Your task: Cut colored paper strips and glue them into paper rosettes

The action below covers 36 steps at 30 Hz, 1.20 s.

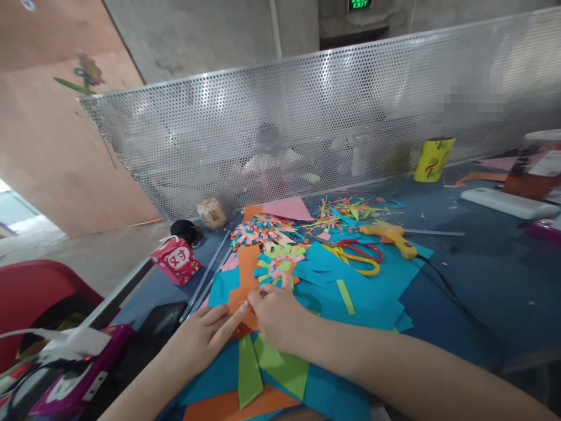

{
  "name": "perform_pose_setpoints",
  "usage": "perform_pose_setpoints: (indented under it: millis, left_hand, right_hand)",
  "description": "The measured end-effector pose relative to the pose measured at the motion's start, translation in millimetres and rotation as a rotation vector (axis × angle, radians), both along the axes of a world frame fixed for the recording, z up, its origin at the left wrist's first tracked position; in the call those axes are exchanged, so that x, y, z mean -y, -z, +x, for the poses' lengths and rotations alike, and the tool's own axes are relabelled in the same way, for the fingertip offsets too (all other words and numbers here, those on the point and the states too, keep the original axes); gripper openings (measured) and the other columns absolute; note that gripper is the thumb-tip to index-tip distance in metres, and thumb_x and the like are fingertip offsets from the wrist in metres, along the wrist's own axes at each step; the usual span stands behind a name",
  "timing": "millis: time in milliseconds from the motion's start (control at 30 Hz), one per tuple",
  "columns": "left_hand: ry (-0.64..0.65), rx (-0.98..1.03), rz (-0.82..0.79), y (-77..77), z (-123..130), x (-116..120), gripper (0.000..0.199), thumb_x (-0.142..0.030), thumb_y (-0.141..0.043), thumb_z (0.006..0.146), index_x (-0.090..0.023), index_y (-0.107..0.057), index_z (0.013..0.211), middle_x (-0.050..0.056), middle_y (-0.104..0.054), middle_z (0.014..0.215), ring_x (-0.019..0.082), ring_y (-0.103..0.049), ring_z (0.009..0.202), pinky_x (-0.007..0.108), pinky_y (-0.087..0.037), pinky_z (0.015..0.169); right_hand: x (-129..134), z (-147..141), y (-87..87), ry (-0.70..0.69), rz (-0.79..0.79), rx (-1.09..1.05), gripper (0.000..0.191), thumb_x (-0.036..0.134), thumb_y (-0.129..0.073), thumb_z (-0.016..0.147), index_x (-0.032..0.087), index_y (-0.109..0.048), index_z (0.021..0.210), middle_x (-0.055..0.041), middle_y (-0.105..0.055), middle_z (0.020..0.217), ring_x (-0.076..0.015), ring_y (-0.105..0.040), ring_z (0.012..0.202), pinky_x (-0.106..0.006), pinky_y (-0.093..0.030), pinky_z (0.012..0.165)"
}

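My left hand [205, 334] lies with fingers stretched out on a piece of orange paper [249, 263], its index fingertip close to my right hand. My right hand [277, 310] is bent over the same orange paper, thumb and fingers drawn together; whatever small bit sits between them is mostly hidden. Its index finger reaches to the lower edge of a round paper flower [280, 263] with green, blue, pink and orange petals. Behind that is a second, fuller paper flower [260, 229]. Green paper pieces [284, 365] lie below my right hand, over blue paper [337, 374].
Scissors [357, 254] and a yellow glue gun [390, 234] rest on blue sheets to the right, beside paper scraps [346, 210]. A red box [176, 260], clear glue sticks [208, 275] and a purple power strip [87, 374] are left. A perforated metal screen [219, 128] stands behind.
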<state>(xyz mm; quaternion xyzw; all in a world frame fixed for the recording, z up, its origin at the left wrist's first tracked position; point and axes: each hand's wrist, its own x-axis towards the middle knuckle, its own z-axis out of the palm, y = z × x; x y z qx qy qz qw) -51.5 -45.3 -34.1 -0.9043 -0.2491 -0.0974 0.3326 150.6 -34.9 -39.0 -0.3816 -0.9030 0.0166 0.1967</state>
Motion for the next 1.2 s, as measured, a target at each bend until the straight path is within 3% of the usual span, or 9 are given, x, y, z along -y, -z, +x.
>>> perform_pose_setpoints:
  millis: [267, 433, 567, 733, 833, 1033, 1200]
  left_hand:
    - [0.245, -0.221, -0.029, -27.6, 20.2, -3.2, 0.053, 0.0, -0.034, 0.08, -0.017, -0.028, 0.129, 0.001, -0.056, 0.061, 0.017, -0.049, 0.058, 0.029, -0.035, 0.055]
    - [0.294, -0.311, -0.042, -29.8, 25.9, -1.8, 0.059, -0.001, -0.041, 0.077, -0.021, -0.027, 0.131, -0.002, -0.051, 0.056, 0.016, -0.043, 0.055, 0.03, -0.033, 0.056]
    - [0.337, -0.303, -0.062, -28.6, 18.7, -6.5, 0.059, 0.0, -0.038, 0.078, -0.021, -0.026, 0.132, -0.001, -0.057, 0.063, 0.016, -0.045, 0.057, 0.031, -0.035, 0.06]
    - [0.222, -0.003, -0.111, -23.9, -3.7, -15.4, 0.06, -0.004, -0.036, 0.084, -0.008, -0.009, 0.138, 0.004, -0.064, 0.069, 0.016, -0.053, 0.062, 0.029, -0.041, 0.061]
    - [0.126, 0.141, -0.14, -21.8, -6.1, -15.3, 0.067, -0.006, -0.041, 0.085, -0.009, -0.002, 0.139, 0.005, -0.068, 0.078, 0.016, -0.057, 0.068, 0.027, -0.044, 0.064]
    - [0.213, -0.001, -0.077, -24.5, 7.9, -9.9, 0.043, -0.004, -0.028, 0.088, -0.012, -0.028, 0.13, 0.004, -0.064, 0.069, 0.014, -0.056, 0.061, 0.025, -0.042, 0.057]
    - [0.288, -0.205, 0.004, -29.3, 11.3, -6.9, 0.048, -0.003, -0.033, 0.085, -0.016, -0.028, 0.131, 0.0, -0.058, 0.06, 0.016, -0.054, 0.059, 0.028, -0.039, 0.058]
  right_hand:
    - [-1.6, -1.4, -2.7, 0.006, -0.075, 0.031, 0.022, 0.015, -0.051, 0.071, 0.012, -0.053, 0.093, -0.0074, -0.061, 0.076, -0.0223, -0.053, 0.086, -0.044, -0.03, 0.092]
    - [-3.5, -0.7, -2.7, -0.021, -0.076, 0.068, 0.028, 0.031, -0.058, 0.072, 0.012, -0.052, 0.092, -0.0086, -0.061, 0.081, -0.0234, -0.053, 0.085, -0.048, -0.029, 0.092]
    - [-0.6, 2.2, -5.4, -0.024, -0.049, 0.055, 0.029, 0.027, -0.06, 0.07, 0.012, -0.051, 0.093, -0.0074, -0.061, 0.078, -0.0235, -0.053, 0.087, -0.05, -0.026, 0.093]
    - [1.7, 1.6, -6.4, -0.007, -0.008, 0.043, 0.024, 0.01, -0.047, 0.071, 0.013, -0.052, 0.094, -0.0096, -0.062, 0.079, -0.0233, -0.053, 0.089, -0.051, -0.023, 0.095]
    - [1.4, 0.2, -5.7, -0.007, -0.023, 0.036, 0.025, 0.009, -0.046, 0.069, 0.012, -0.052, 0.093, -0.0094, -0.062, 0.077, -0.0229, -0.053, 0.088, -0.052, -0.022, 0.095]
    - [0.7, 0.6, -3.9, 0.002, -0.03, 0.015, 0.024, 0.01, -0.045, 0.071, 0.013, -0.051, 0.095, -0.0086, -0.062, 0.077, -0.0223, -0.053, 0.088, -0.05, -0.024, 0.094]
    - [-1.1, 0.7, -2.6, -0.019, -0.047, 0.031, 0.021, 0.017, -0.051, 0.072, 0.013, -0.051, 0.092, -0.0078, -0.061, 0.076, -0.0235, -0.053, 0.087, -0.049, -0.026, 0.093]
